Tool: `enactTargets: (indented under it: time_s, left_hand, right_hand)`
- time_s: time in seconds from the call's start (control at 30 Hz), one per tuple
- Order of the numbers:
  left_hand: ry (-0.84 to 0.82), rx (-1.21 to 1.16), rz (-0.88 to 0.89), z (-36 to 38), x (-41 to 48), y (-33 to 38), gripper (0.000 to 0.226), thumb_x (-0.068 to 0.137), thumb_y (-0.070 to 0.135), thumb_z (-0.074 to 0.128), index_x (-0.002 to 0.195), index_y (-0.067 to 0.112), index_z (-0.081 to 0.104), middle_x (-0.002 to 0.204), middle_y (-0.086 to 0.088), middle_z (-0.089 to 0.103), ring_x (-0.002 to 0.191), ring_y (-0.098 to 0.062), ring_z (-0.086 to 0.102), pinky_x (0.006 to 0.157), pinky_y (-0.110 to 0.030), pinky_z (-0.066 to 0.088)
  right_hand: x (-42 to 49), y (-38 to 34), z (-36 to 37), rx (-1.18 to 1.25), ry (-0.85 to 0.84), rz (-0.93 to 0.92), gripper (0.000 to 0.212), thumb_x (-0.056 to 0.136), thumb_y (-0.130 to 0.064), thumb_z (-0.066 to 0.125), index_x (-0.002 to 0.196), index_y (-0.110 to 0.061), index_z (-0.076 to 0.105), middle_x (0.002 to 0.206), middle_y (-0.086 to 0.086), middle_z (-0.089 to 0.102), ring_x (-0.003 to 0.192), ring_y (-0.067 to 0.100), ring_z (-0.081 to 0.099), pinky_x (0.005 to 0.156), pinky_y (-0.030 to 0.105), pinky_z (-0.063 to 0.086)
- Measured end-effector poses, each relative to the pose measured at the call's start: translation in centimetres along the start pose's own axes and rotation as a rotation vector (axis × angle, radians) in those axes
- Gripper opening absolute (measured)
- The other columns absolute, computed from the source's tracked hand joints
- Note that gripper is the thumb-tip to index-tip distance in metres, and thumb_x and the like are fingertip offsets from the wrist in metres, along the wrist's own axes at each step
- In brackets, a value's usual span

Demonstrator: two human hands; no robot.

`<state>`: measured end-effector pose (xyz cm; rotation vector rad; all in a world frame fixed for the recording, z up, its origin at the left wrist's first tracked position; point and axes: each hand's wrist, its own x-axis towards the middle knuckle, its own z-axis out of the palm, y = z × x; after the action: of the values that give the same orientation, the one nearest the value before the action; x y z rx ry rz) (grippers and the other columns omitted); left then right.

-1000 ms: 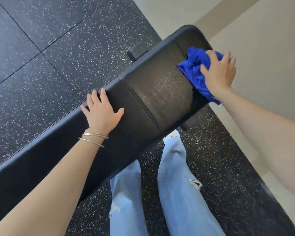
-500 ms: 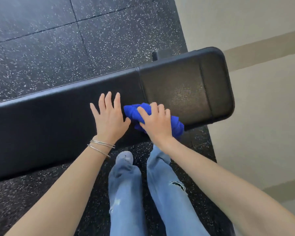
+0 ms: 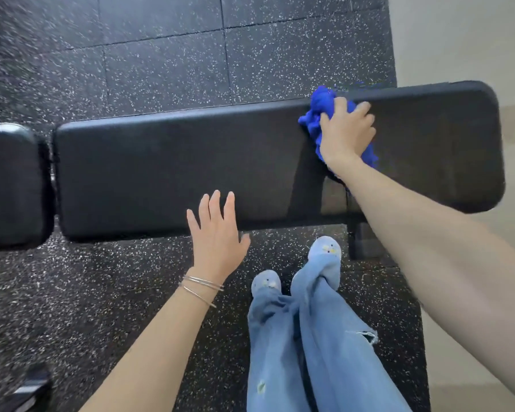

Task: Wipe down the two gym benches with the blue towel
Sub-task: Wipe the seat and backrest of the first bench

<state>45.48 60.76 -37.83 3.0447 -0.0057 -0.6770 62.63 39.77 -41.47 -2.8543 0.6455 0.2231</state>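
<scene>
A long black padded gym bench [image 3: 176,168] runs left to right across the view. My right hand [image 3: 347,133] presses the bunched blue towel [image 3: 320,114] onto the pad near its far edge, right of the middle, fingers curled over the cloth. My left hand [image 3: 216,236] is spread with straight fingers at the bench's near edge, fingertips over the pad. A second black pad [image 3: 11,185] shows at the far left, separated from the long one by a narrow gap.
Black speckled rubber floor tiles [image 3: 161,63] surround the bench. A beige wall [image 3: 458,40] stands just past the bench's right end. My legs in light blue jeans [image 3: 315,337] stand close to the near side. A black bench foot [image 3: 361,240] sits by my right foot.
My right hand has carried the towel from the near edge across the pad to the far edge, further right. My left hand has slid back to the near edge. The view has shifted left.
</scene>
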Motion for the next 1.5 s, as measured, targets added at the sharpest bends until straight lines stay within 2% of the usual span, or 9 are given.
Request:
enactTargets:
  time_s: [0.07, 0.2, 0.33, 0.43, 0.7, 0.93, 1.13, 1.3, 1.5]
  left_hand:
    - [-0.012, -0.012, -0.023, 0.5, -1.2, -1.6, 0.082, 0.077, 0.038, 0.067, 0.144, 0.01, 0.029, 0.149, -0.018, 0.031, 0.139, -0.037, 0.025, 0.107, -0.059, 0.025]
    - [0.005, -0.04, -0.086, 0.8, -3.2, -4.6, 0.083, 0.073, 0.034, 0.071, 0.142, 0.007, 0.033, 0.145, -0.021, 0.035, 0.134, -0.038, 0.032, 0.105, -0.059, 0.029]
    - [-0.028, -0.069, -0.135, -0.1, -5.5, -6.7, 0.083, 0.076, 0.033, 0.068, 0.144, 0.007, 0.029, 0.148, -0.019, 0.031, 0.137, -0.036, 0.028, 0.108, -0.056, 0.025]
    - [-0.076, -0.034, -0.149, -1.7, -7.4, -7.6, 0.084, 0.083, 0.04, 0.059, 0.148, 0.012, 0.015, 0.153, -0.014, 0.021, 0.141, -0.031, 0.019, 0.112, -0.052, 0.02]
    - [-0.016, -0.022, -0.028, -10.3, -10.1, -6.7, 0.075, 0.085, 0.048, 0.052, 0.147, 0.017, 0.021, 0.15, -0.01, 0.03, 0.138, -0.031, 0.024, 0.113, -0.051, 0.02]
    - [0.113, -0.003, 0.129, -20.7, -11.9, -4.3, 0.073, 0.086, 0.055, 0.047, 0.146, 0.021, 0.025, 0.149, -0.007, 0.032, 0.141, -0.03, 0.02, 0.113, -0.052, 0.017]
    - [0.174, 0.041, 0.212, -28.1, -13.4, -1.6, 0.072, 0.086, 0.059, 0.043, 0.146, 0.023, 0.025, 0.148, -0.006, 0.034, 0.138, -0.028, 0.026, 0.114, -0.052, 0.018]
    - [0.269, 0.048, 0.273, -32.4, -14.7, 1.7, 0.071, 0.085, 0.061, 0.045, 0.143, 0.022, 0.032, 0.141, -0.005, 0.044, 0.131, -0.027, 0.038, 0.113, -0.05, 0.024]
    - [0.385, 0.051, 0.281, -36.0, -15.4, 7.6, 0.07, 0.084, 0.061, 0.048, 0.141, 0.021, 0.037, 0.139, -0.006, 0.046, 0.129, -0.029, 0.038, 0.112, -0.052, 0.023]
  right_hand:
    - [-4.1, -4.4, 2.0, -0.018, -0.038, -0.163, 0.036, 0.091, -0.04, 0.051, 0.12, -0.018, 0.052, 0.123, 0.018, 0.047, 0.104, 0.035, 0.049, 0.081, 0.04, 0.04]
    - [-12.7, -9.6, 4.7, -0.172, -0.084, -0.531, 0.029, 0.06, -0.045, 0.077, 0.08, -0.026, 0.065, 0.083, 0.006, 0.062, 0.064, 0.024, 0.055, 0.052, 0.028, 0.039]
    - [-18.7, -8.1, 5.2, -0.306, -0.228, -0.856, 0.034, 0.047, -0.036, 0.081, 0.078, -0.028, 0.068, 0.081, 0.006, 0.064, 0.058, 0.023, 0.052, 0.052, 0.027, 0.039]
    - [-20.3, -5.4, 3.7, -0.381, -0.325, -0.999, 0.036, 0.041, -0.051, 0.084, 0.068, -0.034, 0.066, 0.075, 0.001, 0.062, 0.057, 0.021, 0.054, 0.049, 0.025, 0.039]
    - [-19.0, -0.1, -11.9, -0.418, -0.099, -1.03, 0.033, 0.062, -0.046, 0.078, 0.084, -0.025, 0.065, 0.083, 0.009, 0.058, 0.064, 0.026, 0.051, 0.052, 0.029, 0.028]
    - [-19.2, 1.3, -25.0, -0.388, 0.1, -0.984, 0.042, 0.081, -0.053, 0.036, 0.093, -0.026, 0.065, 0.085, 0.009, 0.058, 0.068, 0.027, 0.052, 0.052, 0.031, 0.034]
    - [-19.3, 2.8, -32.9, -0.361, 0.122, -0.907, 0.034, 0.079, -0.051, 0.062, 0.099, -0.023, 0.067, 0.086, 0.012, 0.059, 0.074, 0.031, 0.055, 0.053, 0.034, 0.042]
    - [-19.0, 4.8, -38.5, -0.33, 0.129, -0.871, 0.051, 0.082, -0.055, 0.032, 0.098, -0.022, 0.067, 0.084, 0.014, 0.057, 0.072, 0.032, 0.055, 0.054, 0.035, 0.045]
    - [-16.9, 8.9, -44.3, -0.309, 0.124, -0.846, 0.04, 0.086, -0.051, 0.051, 0.112, -0.022, 0.062, 0.1, 0.017, 0.055, 0.09, 0.035, 0.052, 0.066, 0.041, 0.044]
